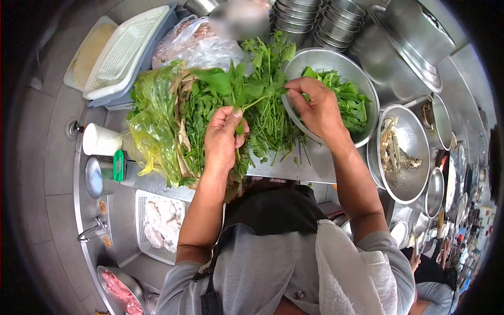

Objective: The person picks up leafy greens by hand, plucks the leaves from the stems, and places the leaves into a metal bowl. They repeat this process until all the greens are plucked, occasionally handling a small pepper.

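2 hands [223, 134] [315, 107] pinch sprig [258, 100] (stretched between).

No readable text, label, brand or number in view. Steel bowl [315, 60], green plastic bag [149, 118], white cup [100, 139], white basket [128, 50]: no markings legible.

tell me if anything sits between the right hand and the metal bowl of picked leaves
Nothing visible: the right hand, pinching a green sprig together with the left hand, sits at the rim of the bowl.
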Motion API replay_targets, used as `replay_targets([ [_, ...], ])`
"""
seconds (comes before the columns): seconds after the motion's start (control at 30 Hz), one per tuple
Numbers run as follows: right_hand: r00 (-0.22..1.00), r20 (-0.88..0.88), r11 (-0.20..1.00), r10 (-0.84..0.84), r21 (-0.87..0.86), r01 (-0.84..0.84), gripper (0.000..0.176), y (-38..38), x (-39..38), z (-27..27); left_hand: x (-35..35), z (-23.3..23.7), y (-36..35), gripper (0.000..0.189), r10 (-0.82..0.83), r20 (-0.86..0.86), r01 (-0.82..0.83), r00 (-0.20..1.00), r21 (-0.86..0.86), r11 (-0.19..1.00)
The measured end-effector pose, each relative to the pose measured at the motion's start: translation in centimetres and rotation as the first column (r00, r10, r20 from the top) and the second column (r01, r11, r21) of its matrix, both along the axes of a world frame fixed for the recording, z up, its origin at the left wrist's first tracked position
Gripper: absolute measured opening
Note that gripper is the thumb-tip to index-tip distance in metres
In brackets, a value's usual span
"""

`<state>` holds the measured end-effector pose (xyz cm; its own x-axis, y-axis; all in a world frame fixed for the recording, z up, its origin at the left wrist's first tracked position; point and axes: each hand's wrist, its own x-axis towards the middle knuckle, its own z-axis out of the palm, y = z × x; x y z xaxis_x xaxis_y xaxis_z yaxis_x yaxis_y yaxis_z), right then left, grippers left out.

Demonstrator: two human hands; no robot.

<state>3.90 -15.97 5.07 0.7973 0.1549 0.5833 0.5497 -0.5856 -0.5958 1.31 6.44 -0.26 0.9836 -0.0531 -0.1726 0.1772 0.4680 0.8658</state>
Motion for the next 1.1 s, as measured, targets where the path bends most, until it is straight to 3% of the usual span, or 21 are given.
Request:
replay_targets([
  [0.1, 0.996, -0.001, 0.996, -0.087, -0.02, 0.087, 0.011, -2.9, -0.6, 0.2, 0.1, 0.6, -2.3, 0.007, -0.053, 0.006, 0.053, 0.999, 0.015, 0.998],
  [0.2, 0.983, 0.033, 0.982, -0.18, -0.043, 0.182, 0.01, -5.5, -0.4, -1.1, 0.3, 1.0, -4.6, 0.007, -0.068, 0.023, 0.064, 0.997, 0.145, 0.987],
  [0.33, 0.888, -0.083, 0.886, -0.453, -0.154, 0.437, 0.011, -11.1, -0.2, -4.4, 1.1, 0.8, -4.8, 0.007, -0.073, 0.016, 0.072, 0.997, 0.043, 0.996],
  [0.37, 0.91, -0.043, 0.867, -0.412, -0.324, 0.378, 0.018, -13.0, -0.2, -5.7, 1.3, 0.5, -4.5, 0.007, -0.063, -0.002, 0.063, 0.998, 0.026, 0.998],
  [0.47, 0.872, 0.186, 0.745, -0.453, -0.457, 0.485, 0.028, -13.0, -1.7, -3.9, 1.2, 0.5, -3.8, 0.006, -0.09, -0.033, 0.091, 0.995, 0.017, 0.996],
  [0.57, 0.91, 0.307, 0.893, -0.277, -0.267, 0.362, 0.041, -9.1, -2.5, 1.4, 1.0, 0.8, -4.3, 0.006, -0.113, -0.046, 0.115, 0.993, 0.043, 0.992],
  [0.67, 0.957, 0.287, 0.915, -0.033, -0.377, 0.145, 0.032, -5.0, -2.9, 3.3, 0.5, 1.6, -5.2, 0.007, -0.148, -0.047, 0.149, 0.988, 0.023, 0.988],
  [0.77, 0.996, 0.078, 0.902, -0.032, -0.427, 0.063, 0.023, -5.3, -1.6, 0.9, 0.4, 1.5, -4.8, 0.008, -0.194, -0.024, 0.192, 0.981, -0.07, 0.979],
  [0.87, 0.999, -0.048, 0.958, -0.02, -0.288, 0.005, 0.017, -4.9, -1.5, -1.1, 0.2, 1.4, -4.6, 0.008, -0.206, -0.06, 0.196, 0.977, -0.147, 0.97],
  [0.97, 0.994, -0.047, 0.988, -0.1, -0.121, 0.094, 0.016, -5.1, -1.2, -2.9, -0.1, 1.1, -5.1, 0.008, -0.253, -0.1, 0.234, 0.962, -0.171, 0.957],
  [1.0, 0.973, -0.121, 0.977, -0.196, -0.106, 0.183, 0.017, -5.6, -0.9, -3.2, -0.1, 0.8, -5.7, 0.008, -0.239, -0.148, 0.209, 0.96, -0.19, 0.959],
  [1.07, 0.89, -0.262, 0.927, -0.374, -0.1, 0.36, 0.019, -7.3, -0.1, -3.7, 0.0, 0.1, -5.7, 0.009, -0.247, -0.168, 0.203, 0.954, -0.238, 0.95],
  [1.1, 0.885, -0.18, 0.893, -0.431, -0.226, 0.389, 0.022, -8.5, -0.1, -4.1, 0.0, -0.2, -5.7, 0.01, -0.248, -0.178, 0.196, 0.952, -0.267, 0.943],
])
